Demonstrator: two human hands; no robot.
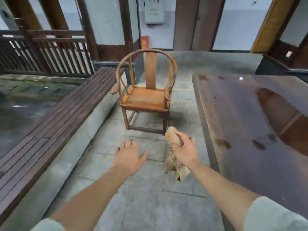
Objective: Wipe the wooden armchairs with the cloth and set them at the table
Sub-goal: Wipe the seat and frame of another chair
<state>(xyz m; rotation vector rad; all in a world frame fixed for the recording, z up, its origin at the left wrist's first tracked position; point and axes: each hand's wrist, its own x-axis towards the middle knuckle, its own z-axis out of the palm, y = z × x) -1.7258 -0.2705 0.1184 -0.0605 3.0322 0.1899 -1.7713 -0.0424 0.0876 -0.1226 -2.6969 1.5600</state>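
1. While the right hand (185, 150) squeezes a bunched tan cloth (173, 139) in its closed fingers, the left hand (129, 155) reaches out in front with nothing in it, its fingers spread wide open.

2. One end of the cloth sticks up above the fist. The other end hangs down below it, over the stone floor (150, 197). The cloth is not touching the chair.

3. Both hands are held out over the floor. They point toward the wooden armchair (146, 95), which stands apart from them, straight ahead. Its round back curves into two arms, and its seat faces the person.

4. The big dark surface (250, 122) is on the right, near the right hand. It shines and has some dark spots on it. The armchair stands just past the far left corner of it, not pushed in.

5. A long slatted bench (55, 120) runs along the left side, with a wooden railing (46, 54) behind it.

6. I think the step now is getting to the chair so wiping can start. No part of the chair looks wiped yet, but I cannot be sure.

7. The next move calls for getting close enough to reach. Then the empty hand could hold an arm of the chair steady, and the cloth hand could rub along the curved top rail, the arms and the seat.

8. Only one armchair shows here, so any others must be out of sight.
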